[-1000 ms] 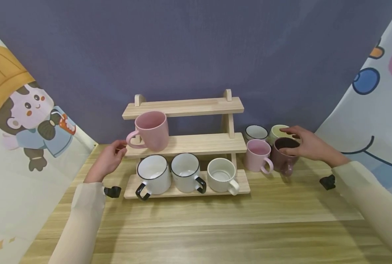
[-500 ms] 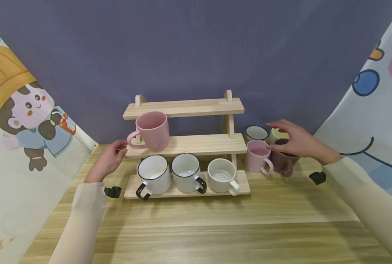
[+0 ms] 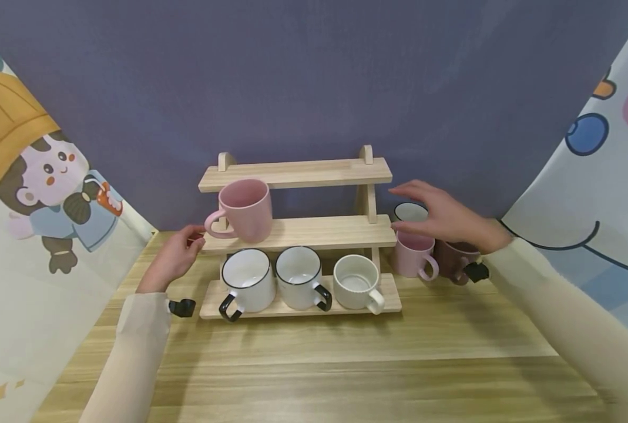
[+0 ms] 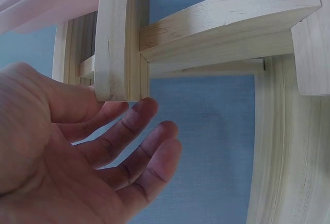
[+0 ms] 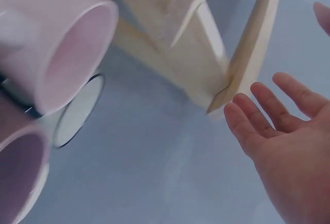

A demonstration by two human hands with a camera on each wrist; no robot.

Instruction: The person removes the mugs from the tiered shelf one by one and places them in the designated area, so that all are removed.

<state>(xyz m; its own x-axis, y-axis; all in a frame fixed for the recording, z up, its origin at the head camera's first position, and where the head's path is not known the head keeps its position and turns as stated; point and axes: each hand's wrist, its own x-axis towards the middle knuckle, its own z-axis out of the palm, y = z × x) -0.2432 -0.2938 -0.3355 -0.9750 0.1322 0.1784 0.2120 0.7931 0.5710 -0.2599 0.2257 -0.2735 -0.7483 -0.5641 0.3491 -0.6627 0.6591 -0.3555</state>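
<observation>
My left hand (image 3: 172, 257) pinches the left end of the middle board of a three-tier wooden display rack (image 3: 314, 232). In the left wrist view, the thumb and fingertips of that hand (image 4: 77, 141) meet the bottom corner of the board (image 4: 118, 54). A large pink mug (image 3: 246, 211) stands on this tier, handle to the left. My right hand (image 3: 440, 214) is over the mugs at the rack's right, thumb and fingers spread with nothing between them. Beneath it are a smaller pink mug (image 3: 410, 262), a dark brown mug (image 3: 448, 258) and a black-rimmed white mug (image 3: 410, 212).
On the bottom tier stand two white mugs with black rims, the left one (image 3: 247, 282) and the middle one (image 3: 298, 279), beside a cream mug (image 3: 355, 285). The top board (image 3: 298, 172) is bare wood. A blue-grey cloth (image 3: 314, 76) hangs behind the wood-grain table (image 3: 314, 364).
My right hand has moved left from the dark brown mug, past the yellow-green mug, toward the rack's right end, covering the yellow-green mug. The left hand stays at the board's end.
</observation>
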